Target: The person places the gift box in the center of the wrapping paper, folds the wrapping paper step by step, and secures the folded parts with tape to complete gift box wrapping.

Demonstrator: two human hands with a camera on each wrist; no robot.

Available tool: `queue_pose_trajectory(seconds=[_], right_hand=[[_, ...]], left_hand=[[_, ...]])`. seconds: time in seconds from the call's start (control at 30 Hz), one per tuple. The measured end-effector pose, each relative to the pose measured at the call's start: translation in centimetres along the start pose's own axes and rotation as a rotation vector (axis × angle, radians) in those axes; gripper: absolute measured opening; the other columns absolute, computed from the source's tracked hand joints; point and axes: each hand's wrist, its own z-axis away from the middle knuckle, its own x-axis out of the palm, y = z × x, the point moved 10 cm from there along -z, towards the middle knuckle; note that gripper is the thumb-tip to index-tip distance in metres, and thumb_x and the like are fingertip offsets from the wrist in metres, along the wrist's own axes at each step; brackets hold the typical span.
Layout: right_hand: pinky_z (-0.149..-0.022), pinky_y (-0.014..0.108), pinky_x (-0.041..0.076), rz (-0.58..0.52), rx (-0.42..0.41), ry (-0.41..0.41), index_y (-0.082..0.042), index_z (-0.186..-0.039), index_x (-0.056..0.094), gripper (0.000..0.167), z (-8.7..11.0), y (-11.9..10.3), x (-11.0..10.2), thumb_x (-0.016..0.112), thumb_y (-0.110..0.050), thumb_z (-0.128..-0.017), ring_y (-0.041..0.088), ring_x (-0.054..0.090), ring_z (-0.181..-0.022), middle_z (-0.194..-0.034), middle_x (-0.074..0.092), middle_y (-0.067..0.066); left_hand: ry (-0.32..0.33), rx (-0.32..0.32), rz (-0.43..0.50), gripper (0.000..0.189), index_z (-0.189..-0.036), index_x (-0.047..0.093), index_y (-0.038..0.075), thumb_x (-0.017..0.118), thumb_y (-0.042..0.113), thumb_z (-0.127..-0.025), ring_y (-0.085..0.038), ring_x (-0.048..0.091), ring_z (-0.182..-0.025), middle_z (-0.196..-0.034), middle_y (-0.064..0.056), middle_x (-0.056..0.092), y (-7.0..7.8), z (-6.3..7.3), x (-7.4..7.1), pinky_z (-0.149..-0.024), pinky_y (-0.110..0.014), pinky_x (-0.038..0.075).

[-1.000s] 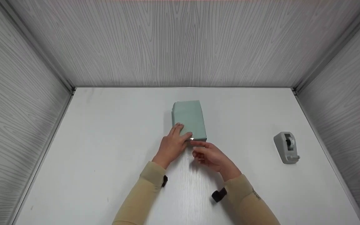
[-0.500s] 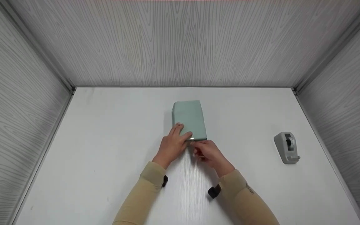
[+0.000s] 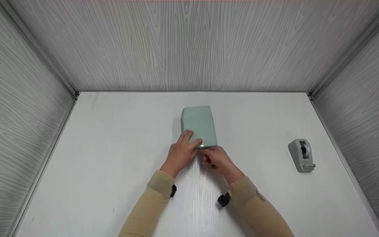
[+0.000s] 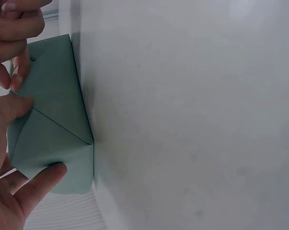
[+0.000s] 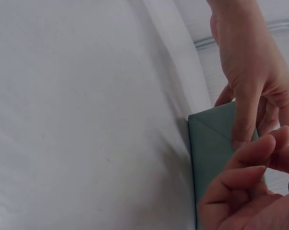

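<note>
A box wrapped in pale green paper [image 3: 200, 123] lies on the white table in front of both arms. My left hand [image 3: 180, 154] grips its near left corner; in the left wrist view the left thumb [image 4: 20, 107] presses the folded end flap [image 4: 53, 132], and another finger bears on the box's side. My right hand [image 3: 220, 161] is at the near end, fingers curled. Beside the left thumb, its fingertips [image 4: 18, 80] pinch the top edge of the wrapping paper. In the right wrist view, the curled right fingers partly cover the box [image 5: 211, 148].
A grey tape dispenser [image 3: 300, 156] with a roll in it stands on the table to the right. Wood-grain panels [image 3: 189, 46] wall in the back and both sides of the white table [image 3: 110, 148].
My right hand has moved slightly left and up against the box's near edge, and its index finger has gone from straighter to curled. The left hand and the box have stayed put.
</note>
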Motion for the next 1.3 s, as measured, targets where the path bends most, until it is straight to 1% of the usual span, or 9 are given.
queue_pose_trajectory(seconds=[0.2,0.33,0.43,0.53,0.77,1.0,1.1,1.2,1.3], right_hand=[[-0.042,0.025,0.032,0.054,-0.023,-0.019,0.005,-0.081,0.064,0.027,0.1,-0.3,0.0,0.058,-0.018,-0.094,0.011,0.043,-0.048,-0.059,0.056,0.002],[-0.042,0.025,0.032,0.08,-0.045,-0.01,0.009,-0.084,0.065,0.028,0.1,-0.5,-0.1,0.059,-0.017,-0.094,0.011,0.043,-0.048,-0.059,0.055,0.002],[-0.042,0.025,0.032,0.097,-0.067,0.005,0.01,-0.082,0.065,0.029,0.1,-0.6,-0.1,0.06,-0.016,-0.094,0.012,0.042,-0.048,-0.058,0.055,0.002],[-0.043,0.025,0.033,0.111,-0.085,0.032,0.007,-0.077,0.064,0.028,-0.1,-0.4,-0.2,0.061,-0.015,-0.094,0.012,0.042,-0.048,-0.056,0.054,0.001],[-0.042,0.025,0.032,0.125,-0.102,0.086,0.004,-0.069,0.062,0.033,-0.3,-0.5,-0.5,0.064,-0.019,-0.093,0.011,0.039,-0.045,-0.053,0.05,0.001],[-0.043,0.025,0.033,0.181,-0.121,0.083,0.003,-0.069,0.064,0.035,-0.4,-0.8,-0.4,0.066,-0.022,-0.094,0.011,0.041,-0.045,-0.053,0.052,0.001],[-0.044,0.025,0.036,0.214,-0.127,0.068,0.001,-0.068,0.064,0.036,-0.5,-0.4,-0.3,0.066,-0.024,-0.094,0.01,0.043,-0.046,-0.054,0.053,0.001],[-0.047,0.025,0.039,0.269,-0.133,0.037,0.0,-0.07,0.067,0.033,-0.2,-0.4,-0.4,0.065,-0.022,-0.094,0.011,0.048,-0.05,-0.058,0.057,0.002],[-0.05,0.025,0.041,0.345,-0.142,0.013,0.002,-0.078,0.071,0.03,0.6,-0.8,-1.0,0.063,-0.021,-0.095,0.011,0.051,-0.054,-0.062,0.062,0.003]], left_hand=[[0.019,0.011,0.002,0.025,-0.119,0.067,0.023,0.069,0.024,-0.094,-0.033,0.047,-0.13,-0.131,-0.017,0.054,0.2,0.1,-0.3,-0.06,-0.042,0.056],[0.027,0.019,-0.001,0.026,-0.119,0.067,0.022,0.069,0.024,-0.094,-0.034,0.047,-0.13,-0.131,-0.017,0.054,0.3,0.1,-0.4,-0.06,-0.041,0.056],[0.028,0.023,-0.004,0.026,-0.119,0.067,0.022,0.07,0.023,-0.093,-0.034,0.047,-0.13,-0.13,-0.017,0.054,0.3,0.1,-0.4,-0.059,-0.041,0.056],[0.031,0.026,-0.004,0.026,-0.119,0.067,0.022,0.07,0.023,-0.093,-0.034,0.047,-0.129,-0.13,-0.017,0.054,0.3,0.1,-0.4,-0.057,-0.041,0.056],[0.024,0.022,0.006,0.026,-0.119,0.067,0.022,0.07,0.026,-0.093,-0.034,0.047,-0.129,-0.131,-0.017,0.053,0.2,0.0,-0.3,-0.06,-0.042,0.056],[0.019,0.02,0.015,0.026,-0.119,0.066,0.022,0.07,0.023,-0.093,-0.033,0.047,-0.129,-0.131,-0.018,0.053,0.1,0.0,-0.3,-0.062,-0.042,0.056],[0.019,0.017,0.016,0.027,-0.119,0.066,0.023,0.071,0.022,-0.092,-0.033,0.047,-0.129,-0.131,-0.017,0.053,0.1,0.0,-0.3,-0.06,-0.041,0.056],[-0.013,0.007,0.034,0.03,-0.121,0.065,0.023,0.072,0.024,-0.092,-0.032,0.045,-0.132,-0.134,-0.016,0.052,0.0,0.1,-0.2,-0.059,-0.041,0.055],[-0.075,-0.016,0.102,0.033,-0.124,0.063,0.023,0.07,0.029,-0.093,-0.03,0.04,-0.136,-0.14,-0.015,0.048,-0.5,0.3,0.0,-0.063,-0.043,0.056]])
